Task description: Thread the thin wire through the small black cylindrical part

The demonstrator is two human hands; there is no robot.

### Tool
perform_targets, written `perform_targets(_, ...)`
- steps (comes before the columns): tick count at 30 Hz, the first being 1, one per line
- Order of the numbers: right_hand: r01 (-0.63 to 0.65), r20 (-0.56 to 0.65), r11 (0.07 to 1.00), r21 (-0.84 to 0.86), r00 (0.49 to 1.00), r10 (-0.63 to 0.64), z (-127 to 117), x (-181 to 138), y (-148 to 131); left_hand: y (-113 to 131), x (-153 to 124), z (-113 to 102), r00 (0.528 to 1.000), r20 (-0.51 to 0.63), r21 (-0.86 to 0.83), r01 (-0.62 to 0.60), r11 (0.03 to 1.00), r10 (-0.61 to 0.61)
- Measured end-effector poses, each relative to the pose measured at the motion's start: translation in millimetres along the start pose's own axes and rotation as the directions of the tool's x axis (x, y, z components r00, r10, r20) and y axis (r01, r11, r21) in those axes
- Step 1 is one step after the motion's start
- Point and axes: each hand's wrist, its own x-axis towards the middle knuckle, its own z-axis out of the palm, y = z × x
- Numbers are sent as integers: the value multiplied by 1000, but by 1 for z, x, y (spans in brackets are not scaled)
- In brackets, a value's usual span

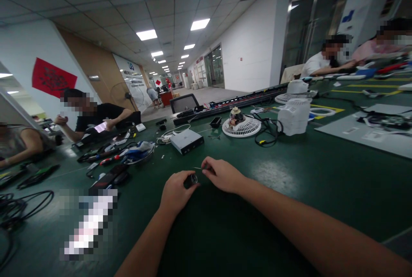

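Observation:
My left hand (177,189) is closed around a small dark round part (193,179) with a shiny, glassy-looking end; its exact kind I cannot make out. Just to the right and slightly farther off, my right hand (220,173) pinches a thin, pale, needle-like piece (197,167) that points left, above the round part. The two appear apart. Both hands are over the green tabletop (206,230). Beyond them lies a silver box-shaped drive (187,141), the nearest larger object.
Farther back are a white fan grille with a motor (242,126), a white housing (293,116) and a black cable (268,133). On the left are a blue-and-white bundle (139,152), dark cables (22,204) and a blurred bright screen (92,225). Several people sit around the table.

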Motion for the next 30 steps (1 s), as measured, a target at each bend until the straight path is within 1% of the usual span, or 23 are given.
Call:
perform_targets(3, 110, 71, 984, -140, 992, -101, -6, 0, 1, -6, 0, -1, 998, 10, 23, 70, 997, -70)
perform_targets(6, 187, 121, 957, -220, 979, -164, -8, -1, -1, -4, -2, -1, 998, 56, 21, 29, 999, -31)
perform_targets(8, 200, 131, 936, -290, 977, -168, -8, -2, -4, 0, -2, -1, 996, 85, 39, -8, 999, 4)
perform_targets(11, 197, 150, 908, -369, 977, -151, -9, -5, -8, 5, -2, 1, 994, 106, 64, -16, 998, 9)
perform_targets(15, 219, 203, 911, -349, 967, -154, -11, -7, -12, 5, -3, 1, 993, 117, 65, -41, 997, 33)
perform_targets(19, 146, 135, 935, -324, 985, -107, -9, -5, -10, 5, -3, -1, 992, 118, 80, -61, 995, 51)
perform_targets(21, 114, 118, 957, -266, 989, -85, -8, -5, -8, 7, -3, -2, 992, 115, 94, -61, 994, 50)
perform_targets(24, 110, 171, 983, -147, 982, -84, -7, -3, -3, 11, -3, -1, 989, 133, 99, -77, 992, 63)
perform_targets(26, 100, 180, 989, -110, 980, -79, -8, -2, -2, 12, -4, 0, 987, 145, 94, -86, 992, 72)
perform_targets(28, 73, 136, 987, -141, 989, -54, -9, -2, -1, 12, -4, 1, 987, 141, 95, -85, 992, 71)
perform_targets(30, 43, 95, 975, -220, 995, -23, -10, -2, -3, 12, -5, 1, 989, 136, 108, -80, 991, 65)
